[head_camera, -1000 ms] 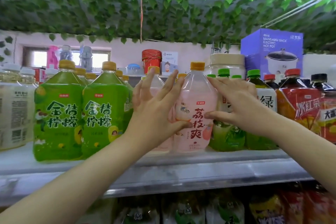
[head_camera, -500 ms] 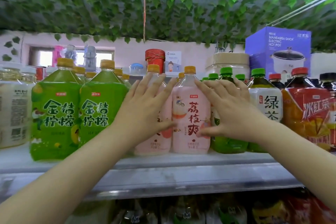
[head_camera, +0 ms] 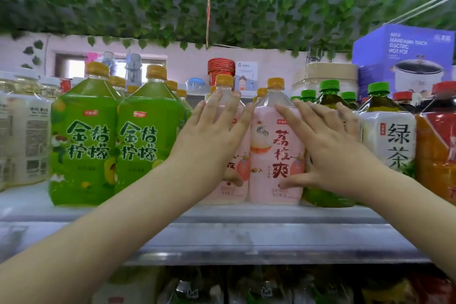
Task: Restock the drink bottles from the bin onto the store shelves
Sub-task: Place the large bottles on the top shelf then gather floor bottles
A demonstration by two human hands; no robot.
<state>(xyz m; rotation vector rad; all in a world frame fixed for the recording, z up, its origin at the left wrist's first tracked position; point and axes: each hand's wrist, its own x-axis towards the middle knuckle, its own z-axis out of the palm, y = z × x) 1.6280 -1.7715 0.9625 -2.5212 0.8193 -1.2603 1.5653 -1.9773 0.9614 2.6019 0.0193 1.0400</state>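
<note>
Two pink lychee drink bottles with orange caps stand side by side on the white shelf (head_camera: 246, 229). My left hand (head_camera: 209, 140) lies flat with straight fingers on the front of the left pink bottle (head_camera: 237, 187), covering most of its label. My right hand (head_camera: 328, 148) presses with spread fingers against the right side of the right pink bottle (head_camera: 274, 145), and its thumb touches the lower front. Both bottles are upright. No bin is in view.
Two big green kumquat-lemon bottles (head_camera: 84, 145) stand left of the pink ones, with pale bottles (head_camera: 24, 140) beyond. To the right are green-capped tea bottles (head_camera: 392, 140) and red tea bottles (head_camera: 439, 150). A blue hot pot box (head_camera: 404, 57) sits behind. More bottles (head_camera: 246, 289) fill the shelf below.
The right pink bottle has gone back on the shelf into line with the left one. My right hand has loosened from a grip to spread fingers, and my left hand has flattened.
</note>
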